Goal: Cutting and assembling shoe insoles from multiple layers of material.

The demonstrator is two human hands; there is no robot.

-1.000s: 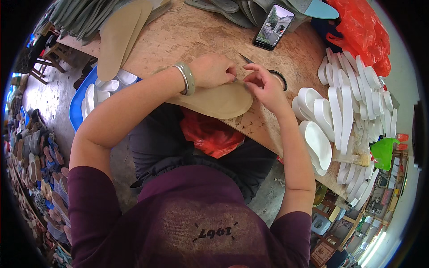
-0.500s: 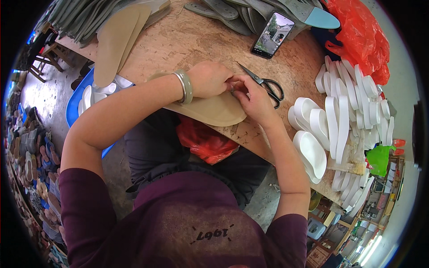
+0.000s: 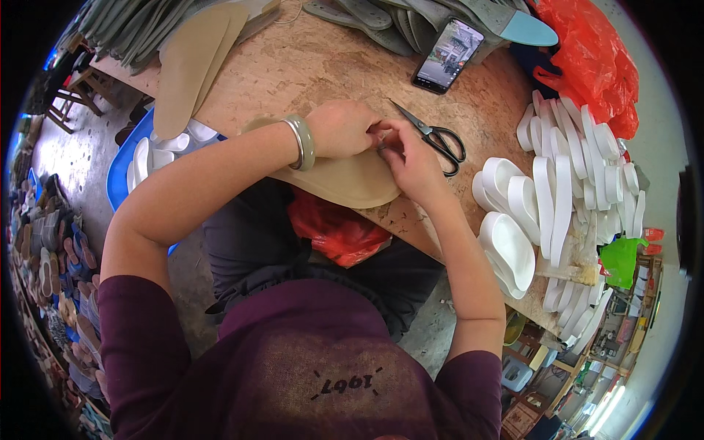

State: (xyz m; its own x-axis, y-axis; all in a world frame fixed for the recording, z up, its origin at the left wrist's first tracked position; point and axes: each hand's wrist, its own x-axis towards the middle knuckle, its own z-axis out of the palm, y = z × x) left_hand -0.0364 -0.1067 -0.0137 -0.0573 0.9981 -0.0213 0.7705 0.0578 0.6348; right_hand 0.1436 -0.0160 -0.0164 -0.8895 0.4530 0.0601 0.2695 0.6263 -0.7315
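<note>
A tan insole-shaped sheet point(image 3: 348, 188) lies at the table's front edge, partly covered by my left hand and forearm. My left hand point(image 3: 343, 130), with two bangles at its wrist, is closed over the sheet, its fingers curled. Close against it, my right hand point(image 3: 415, 163) is closed too, thumb and fingers pinched together by the sheet's right side. The fingertips of both hands meet, and whatever is between them is hidden or too small to make out. Black-handled scissors point(image 3: 440, 143) lie just beyond my right hand, touched by neither hand.
A phone point(image 3: 448, 56) showing a picture leans near grey shoe uppers point(image 3: 374, 18). Tan insole sheets point(image 3: 192, 66) lie at the far left, above a blue basin point(image 3: 117, 172) of white pieces. White soles point(image 3: 513, 249) crowd the right edge, below a red plastic bag point(image 3: 590, 62).
Both hands stay together at nearly the same spot, with only slight finger movement. The tan sheet's rounded right end has shifted a little to the left. The phone's picture has changed.
</note>
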